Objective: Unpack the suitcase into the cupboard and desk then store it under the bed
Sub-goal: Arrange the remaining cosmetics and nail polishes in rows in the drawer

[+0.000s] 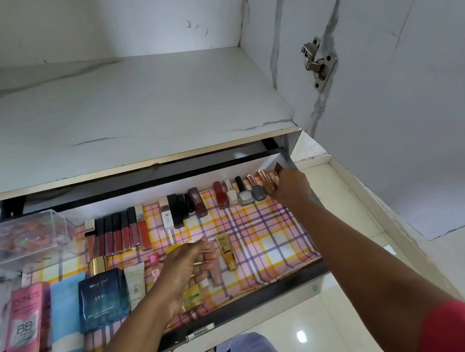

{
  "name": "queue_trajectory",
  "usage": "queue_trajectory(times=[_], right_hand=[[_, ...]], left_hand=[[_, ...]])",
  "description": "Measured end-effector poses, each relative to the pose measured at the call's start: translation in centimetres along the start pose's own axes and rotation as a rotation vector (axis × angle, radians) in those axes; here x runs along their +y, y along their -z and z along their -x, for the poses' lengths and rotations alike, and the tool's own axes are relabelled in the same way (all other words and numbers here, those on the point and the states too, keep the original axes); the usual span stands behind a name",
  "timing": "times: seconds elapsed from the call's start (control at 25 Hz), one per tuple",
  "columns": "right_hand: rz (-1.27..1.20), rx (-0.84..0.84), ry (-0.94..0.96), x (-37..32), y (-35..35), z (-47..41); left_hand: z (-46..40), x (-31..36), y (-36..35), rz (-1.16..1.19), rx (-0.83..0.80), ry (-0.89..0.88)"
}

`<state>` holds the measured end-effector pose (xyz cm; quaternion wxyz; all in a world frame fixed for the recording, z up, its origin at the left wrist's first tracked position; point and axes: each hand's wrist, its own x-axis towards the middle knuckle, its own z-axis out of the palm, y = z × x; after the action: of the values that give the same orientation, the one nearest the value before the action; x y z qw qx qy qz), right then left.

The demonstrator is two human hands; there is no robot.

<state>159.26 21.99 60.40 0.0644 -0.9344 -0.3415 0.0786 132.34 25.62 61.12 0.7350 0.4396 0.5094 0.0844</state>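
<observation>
An open cupboard drawer lined with pink-and-yellow plaid paper holds rows of cosmetics. My right hand reaches into the back right corner and grips a brown nail polish bottle at the end of a row of nail polish bottles. My left hand hovers over the front row with relaxed fingers, above a yellow bottle and a pink tube. Lip glosses and lipsticks line the back. A gold tube lies to the right of my left hand.
A clear plastic box sits at the drawer's back left. Along the front left lie a pink BB cream box, a blue tube and a blue perfume box. A bare marbled shelf is above; the open door stands right.
</observation>
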Motion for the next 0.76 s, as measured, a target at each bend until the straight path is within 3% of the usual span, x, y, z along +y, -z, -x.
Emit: queue_trajectory(times=[0.28, 0.76], right_hand=[[0.151, 0.053, 0.057, -1.0, -0.4, -1.0], [-0.139, 0.003, -0.019, 1.1, -1.5, -0.3]], left_hand=[[0.0, -0.2, 0.4, -0.033, 0.019, -0.010], [-0.8, -0.5, 0.8, -0.019, 0.047, -0.002]])
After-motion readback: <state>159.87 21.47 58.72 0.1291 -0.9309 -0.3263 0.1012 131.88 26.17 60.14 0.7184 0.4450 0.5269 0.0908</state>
